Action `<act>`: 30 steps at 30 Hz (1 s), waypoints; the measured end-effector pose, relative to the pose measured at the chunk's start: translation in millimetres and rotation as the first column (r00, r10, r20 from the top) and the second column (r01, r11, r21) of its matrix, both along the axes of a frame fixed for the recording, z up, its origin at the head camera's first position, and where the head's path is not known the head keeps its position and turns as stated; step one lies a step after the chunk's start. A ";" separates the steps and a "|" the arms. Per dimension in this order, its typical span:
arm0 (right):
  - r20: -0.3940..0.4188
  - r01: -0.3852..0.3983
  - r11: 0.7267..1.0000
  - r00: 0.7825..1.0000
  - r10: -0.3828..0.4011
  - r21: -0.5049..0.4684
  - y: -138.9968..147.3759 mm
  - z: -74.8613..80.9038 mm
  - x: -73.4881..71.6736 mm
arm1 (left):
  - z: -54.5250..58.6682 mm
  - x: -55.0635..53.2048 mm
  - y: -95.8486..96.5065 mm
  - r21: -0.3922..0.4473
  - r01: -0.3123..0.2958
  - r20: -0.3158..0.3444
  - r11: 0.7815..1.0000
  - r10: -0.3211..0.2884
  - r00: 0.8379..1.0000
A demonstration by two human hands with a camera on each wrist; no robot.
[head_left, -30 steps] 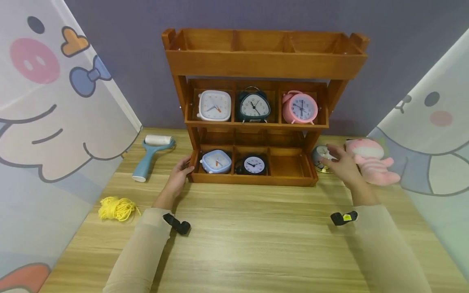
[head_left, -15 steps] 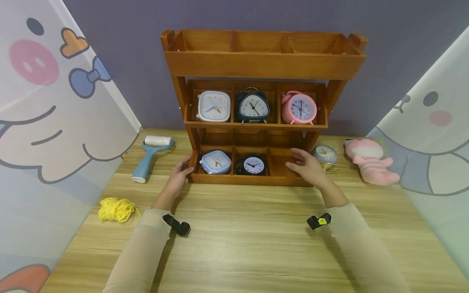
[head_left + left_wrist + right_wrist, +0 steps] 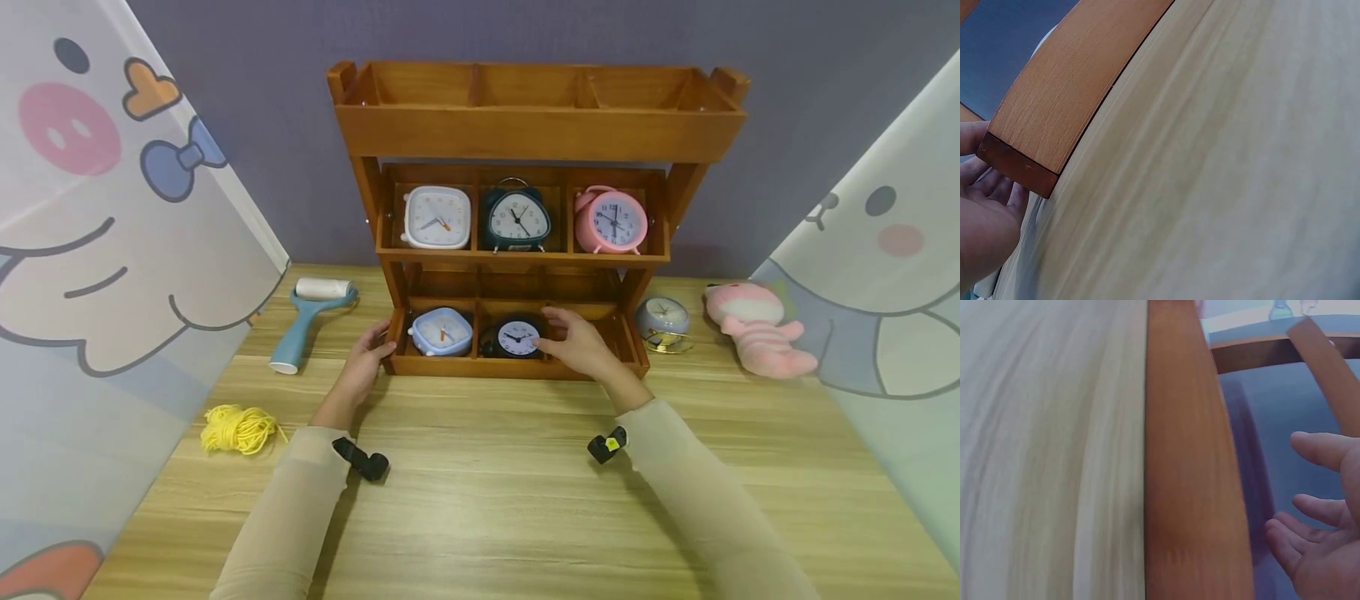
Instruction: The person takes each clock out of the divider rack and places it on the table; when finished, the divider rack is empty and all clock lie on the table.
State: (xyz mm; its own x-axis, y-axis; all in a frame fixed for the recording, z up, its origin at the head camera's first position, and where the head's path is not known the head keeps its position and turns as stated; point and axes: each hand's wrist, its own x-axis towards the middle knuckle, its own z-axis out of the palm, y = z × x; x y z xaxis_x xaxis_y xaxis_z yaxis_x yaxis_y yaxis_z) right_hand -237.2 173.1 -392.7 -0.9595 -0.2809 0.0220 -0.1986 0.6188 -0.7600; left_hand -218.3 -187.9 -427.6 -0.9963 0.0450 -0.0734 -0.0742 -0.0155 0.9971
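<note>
1. Left hand [image 3: 362, 362]: fingers and thumb gripped the front left corner of the bottom tray of the wooden shelf [image 3: 540, 133].
2. Right hand [image 3: 581, 343]: thumb and fingers stood well spread, with nothing held between them. In the head view, the thumb tip overlapped the right edge of the black clock [image 3: 517, 338]; contact could not be confirmed.
3. Black clock: located in the middle compartment of the bottom tray, behind the front edge.
4. Blue clock [image 3: 442, 331]: located in the left compartment of the same tray.
5. Middle tray, left to right: white clock [image 3: 437, 217], green clock [image 3: 517, 218], pink clock [image 3: 615, 222], one per compartment.
6. Table [image 3: 480, 500]: the grey clock [image 3: 664, 317] sat just beyond the shelf's right end; the plush toy [image 3: 757, 325] lay farther toward the table's right edge. The lint roller [image 3: 307, 321] and yellow string [image 3: 237, 427] lay near the left edge.
</note>
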 end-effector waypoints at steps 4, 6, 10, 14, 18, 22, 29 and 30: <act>-0.010 -0.031 0.995 0.999 0.032 0.098 -13.2 -3.8 -7.2 | 0.5 0.6 -0.5 -0.006 0.001 -0.002 1.000 -0.001 1.000; -0.007 -0.044 0.989 0.999 0.045 0.143 -18.2 -4.4 -10.5 | 0.6 0.5 -0.7 -0.010 0.003 -0.004 1.000 -0.003 1.000; 0.015 -0.074 0.974 0.997 0.073 0.214 -25.4 -4.6 -15.6 | -2.9 -2.0 -2.2 -0.022 0.007 -0.009 1.000 -0.007 1.000; 0.034 -0.099 0.954 0.995 0.093 0.282 -31.1 -5.3 -19.8 | -16.7 -9.0 -6.1 -0.019 -0.006 -0.015 1.000 0.006 1.000; 0.043 -0.113 0.936 0.994 0.105 0.332 -36.6 -6.7 -22.7 | -26.7 -12.9 -8.2 -0.028 -0.022 -0.032 0.999 0.021 0.999; 0.054 -0.117 0.925 0.993 0.105 0.360 -40.2 -7.5 -24.2 | -28.0 -13.1 -7.4 -0.033 -0.026 -0.044 0.999 0.024 0.999; 0.055 -0.121 0.916 0.993 0.108 0.383 -42.5 -7.1 -27.4 | -23.9 -12.2 -5.8 -0.007 -0.024 -0.024 1.000 0.024 0.999; 0.049 -0.120 0.916 0.993 0.109 0.384 -42.4 -7.4 -28.3 | -23.9 -12.3 -6.1 -0.010 -0.018 -0.026 1.000 0.018 1.000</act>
